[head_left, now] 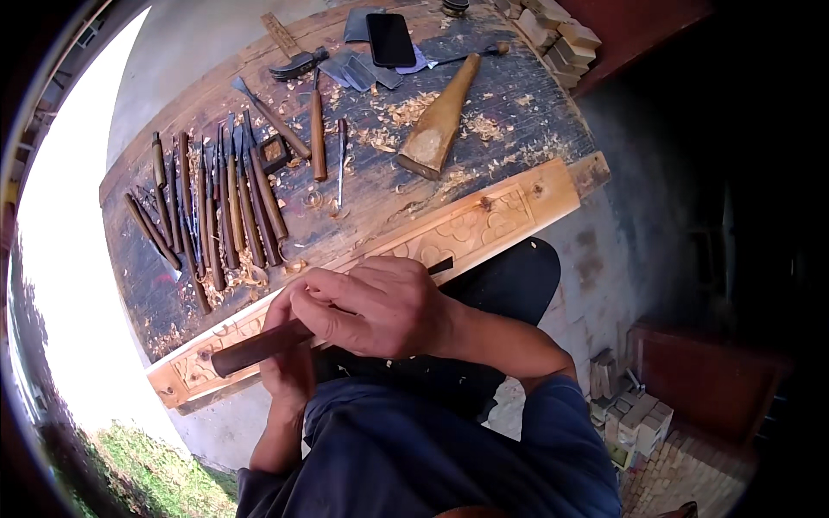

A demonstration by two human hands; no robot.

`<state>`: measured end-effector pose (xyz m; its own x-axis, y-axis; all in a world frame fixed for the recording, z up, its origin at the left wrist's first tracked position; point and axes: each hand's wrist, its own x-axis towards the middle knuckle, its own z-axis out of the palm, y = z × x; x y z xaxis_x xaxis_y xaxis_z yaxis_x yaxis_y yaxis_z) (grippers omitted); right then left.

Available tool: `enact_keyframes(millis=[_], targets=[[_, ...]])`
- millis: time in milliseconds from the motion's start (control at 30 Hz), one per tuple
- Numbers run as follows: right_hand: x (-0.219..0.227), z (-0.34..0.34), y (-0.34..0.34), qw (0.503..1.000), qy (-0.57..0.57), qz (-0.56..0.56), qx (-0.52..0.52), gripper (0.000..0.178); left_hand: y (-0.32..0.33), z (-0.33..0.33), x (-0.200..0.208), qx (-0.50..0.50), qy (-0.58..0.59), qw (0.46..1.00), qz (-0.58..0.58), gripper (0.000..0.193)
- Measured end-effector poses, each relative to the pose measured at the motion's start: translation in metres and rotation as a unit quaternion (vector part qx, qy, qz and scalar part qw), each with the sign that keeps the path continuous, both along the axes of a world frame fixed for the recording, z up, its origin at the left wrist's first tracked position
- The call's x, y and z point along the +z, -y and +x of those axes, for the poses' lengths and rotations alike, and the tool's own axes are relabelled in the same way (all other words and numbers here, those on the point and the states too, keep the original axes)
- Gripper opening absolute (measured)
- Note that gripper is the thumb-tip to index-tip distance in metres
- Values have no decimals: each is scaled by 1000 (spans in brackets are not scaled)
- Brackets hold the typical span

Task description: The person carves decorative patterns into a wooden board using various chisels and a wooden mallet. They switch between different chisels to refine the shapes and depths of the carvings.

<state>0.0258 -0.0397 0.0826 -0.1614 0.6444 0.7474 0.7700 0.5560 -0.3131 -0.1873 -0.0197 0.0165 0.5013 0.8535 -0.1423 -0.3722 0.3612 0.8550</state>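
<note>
A long wooden board (553, 194) with carved flower-like relief lies slantwise along the bench's near edge. My right hand (371, 306) is closed round a chisel with a dark wooden handle (259, 348), which points down to the left. My left hand (289, 367) is closed about the same chisel from below, its fingers partly hidden by the handle and my right hand. Beyond my right knuckles, a dark flat blade end (441, 266) lies against the carving, roughly in line with the handle. My hands cover the board's middle.
On the worn workbench (363, 233) lie a row of chisels (229, 198), a wooden mallet (440, 121), a hammer (298, 65), a phone (390, 41), grey abrasive sheets (363, 71) and scattered shavings (410, 110). Wood blocks (566, 43) are piled at the far right.
</note>
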Motion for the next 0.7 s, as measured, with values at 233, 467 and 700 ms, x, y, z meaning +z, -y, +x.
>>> enact_keyframes(millis=[233, 467, 700], targets=[[-62, -37, -9, 984, 79, -88, 136, 20, -44, -80, 9, -79, 23, 993, -83, 137], [-73, -32, -28, 988, 81, -80, 105, 12, -56, -63, 26, -152, -216, 964, 42, 146], [-82, -26, -33, 980, 10, -125, 154, 26, -66, -45, 23, -160, -185, 969, 27, 140]])
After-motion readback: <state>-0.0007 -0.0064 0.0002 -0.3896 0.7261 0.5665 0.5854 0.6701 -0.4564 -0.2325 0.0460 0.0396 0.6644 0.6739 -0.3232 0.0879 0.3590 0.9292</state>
